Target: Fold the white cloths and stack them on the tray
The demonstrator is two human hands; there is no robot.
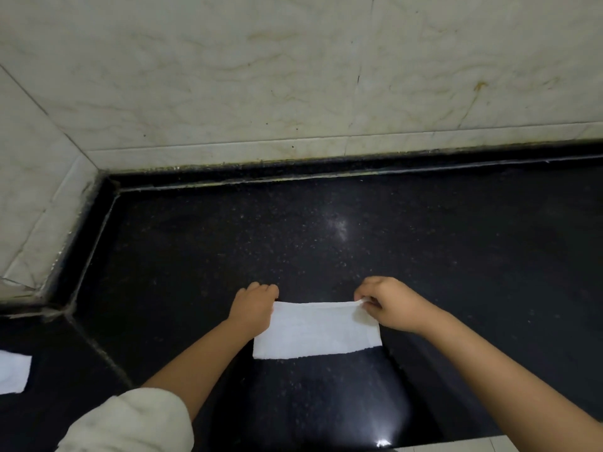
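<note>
Dim scene, glare on black counter [385,442], wide-angle edge distortion

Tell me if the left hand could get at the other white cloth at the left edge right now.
Probably not yet: the left hand grips a corner of the cloth being folded. Once it lets go, bare black counter lies between it and the other cloth.

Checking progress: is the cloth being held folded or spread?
Folded: the white cloth is a narrow doubled band, its far edge pinched by both hands.

L hand [254,305] & R hand [388,305] pinching white cloth [316,331], black counter [424,239]
</note>
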